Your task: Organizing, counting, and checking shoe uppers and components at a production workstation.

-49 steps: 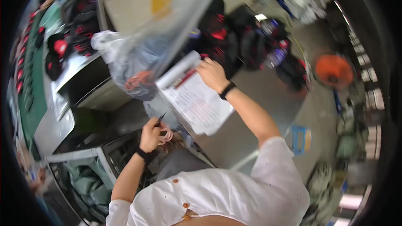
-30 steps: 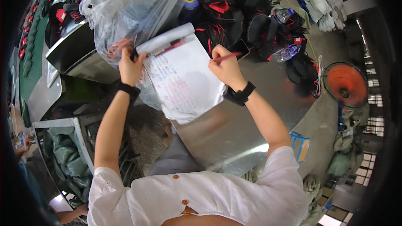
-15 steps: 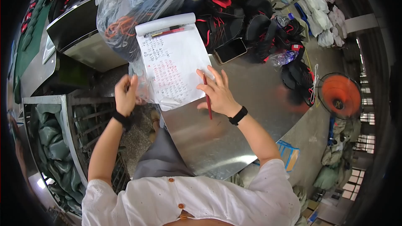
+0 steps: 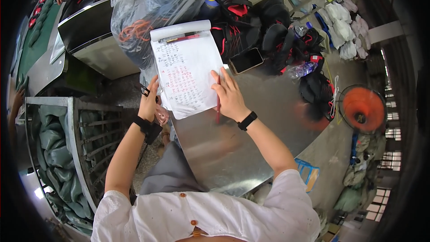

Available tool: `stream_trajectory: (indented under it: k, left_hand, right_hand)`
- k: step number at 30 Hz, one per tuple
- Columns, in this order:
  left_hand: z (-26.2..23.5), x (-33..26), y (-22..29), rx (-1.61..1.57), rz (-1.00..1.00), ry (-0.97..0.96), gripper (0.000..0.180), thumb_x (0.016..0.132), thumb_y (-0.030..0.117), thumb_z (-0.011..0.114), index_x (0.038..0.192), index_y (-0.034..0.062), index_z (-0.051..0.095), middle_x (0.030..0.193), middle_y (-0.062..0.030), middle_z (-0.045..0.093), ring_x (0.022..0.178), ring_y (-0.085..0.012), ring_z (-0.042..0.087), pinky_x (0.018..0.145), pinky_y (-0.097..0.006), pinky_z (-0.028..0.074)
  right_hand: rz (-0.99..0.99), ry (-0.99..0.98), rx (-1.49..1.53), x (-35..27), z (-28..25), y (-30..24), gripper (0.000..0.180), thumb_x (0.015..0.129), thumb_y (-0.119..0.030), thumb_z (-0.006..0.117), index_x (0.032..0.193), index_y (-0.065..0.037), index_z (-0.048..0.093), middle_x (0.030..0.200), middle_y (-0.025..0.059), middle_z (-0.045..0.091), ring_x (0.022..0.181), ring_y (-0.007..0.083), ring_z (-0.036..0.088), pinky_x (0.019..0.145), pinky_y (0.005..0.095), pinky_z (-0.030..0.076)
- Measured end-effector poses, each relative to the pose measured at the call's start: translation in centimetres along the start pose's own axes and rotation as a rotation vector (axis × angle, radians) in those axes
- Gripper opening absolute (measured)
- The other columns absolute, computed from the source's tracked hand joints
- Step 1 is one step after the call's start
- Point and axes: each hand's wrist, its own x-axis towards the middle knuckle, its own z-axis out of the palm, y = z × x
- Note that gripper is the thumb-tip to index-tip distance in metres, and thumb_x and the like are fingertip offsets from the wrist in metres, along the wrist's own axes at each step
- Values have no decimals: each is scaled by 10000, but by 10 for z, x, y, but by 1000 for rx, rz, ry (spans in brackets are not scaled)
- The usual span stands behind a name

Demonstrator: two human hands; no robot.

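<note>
A white notepad (image 4: 190, 56) covered in black and red handwriting lies on the metal table, its top sheets folded back. My left hand (image 4: 148, 101) is at the pad's left edge, fingers close together and closed on that edge; part of the grip is hidden. A small black band or clip (image 4: 145, 90) shows at its fingers; I cannot tell which. At the pad's right edge, my right hand (image 4: 230, 96) rests its fingertips on the paper and holds a red pen (image 4: 218, 115) along the thumb. Several pens (image 4: 181, 38) lie across the pad's top.
Dark shoes with red laces (image 4: 235, 36) crowd the table's far side beside a phone (image 4: 246, 60) and a plastic bottle (image 4: 302, 69). A clear bag (image 4: 130, 13) stands at the far left. A metal rack (image 4: 74, 143) of green shoe forms is left; an orange fan (image 4: 360, 103) is right.
My left hand has moved in to the pad's left edge and turned. My right-hand fingers have drawn closer together at the right edge. The pad's curled bottom corner now lies flatter.
</note>
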Motion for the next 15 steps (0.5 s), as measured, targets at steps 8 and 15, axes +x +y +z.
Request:
stream_trajectory:
  k: [8, 15]
  left_hand:
    - [-1, -19, -26, -118, 5, -41, 435, 971, 234, 340, 1322, -22, 350, 1329, -112, 421, 1233, -160, 352, 1023, -287, 258]
    - [-15, -59, -8, -90, -32, -127, 488, 970, 307, 319, 1312, -40, 354, 1352, -166, 373, 1285, -197, 294, 1050, -316, 214]
  right_hand:
    - [-42, 19, 108, 2, -5, -5, 559, 471, -113, 775, 945, -96, 479, 1327, 103, 418, 1245, 399, 304, 908, 413, 439]
    - [-22, -7, 12, -29, -13, -36, 500, 492, -107, 759, 930, -83, 518, 1311, 121, 431, 1216, 418, 329, 891, 437, 441]
